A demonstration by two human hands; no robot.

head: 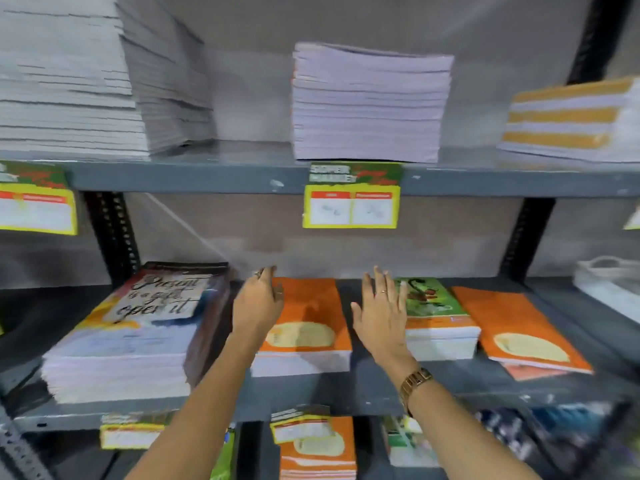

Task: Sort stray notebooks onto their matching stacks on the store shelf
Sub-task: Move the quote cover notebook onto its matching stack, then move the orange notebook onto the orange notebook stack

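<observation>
On the middle shelf [363, 393] a stack of orange notebooks [311, 327] lies in the centre. My left hand [258, 306] rests against its left far edge, fingers curled over the top cover. My right hand [381, 313] hovers open between the orange stack and a green-covered stack [433, 306], fingers spread, holding nothing. A thin pile of orange notebooks [519, 330] lies skewed to the right of the green stack. At the left stands a tall stack with a lettered cover [138, 323].
The upper shelf carries white-edged stacks [370, 105], a large pile at the left [86, 81] and an orange-striped pile at the right [568, 123]. Yellow price tags [351, 202] hang from the shelf edge. More orange notebooks [317, 448] lie on the shelf below. A white basket [609, 282] sits far right.
</observation>
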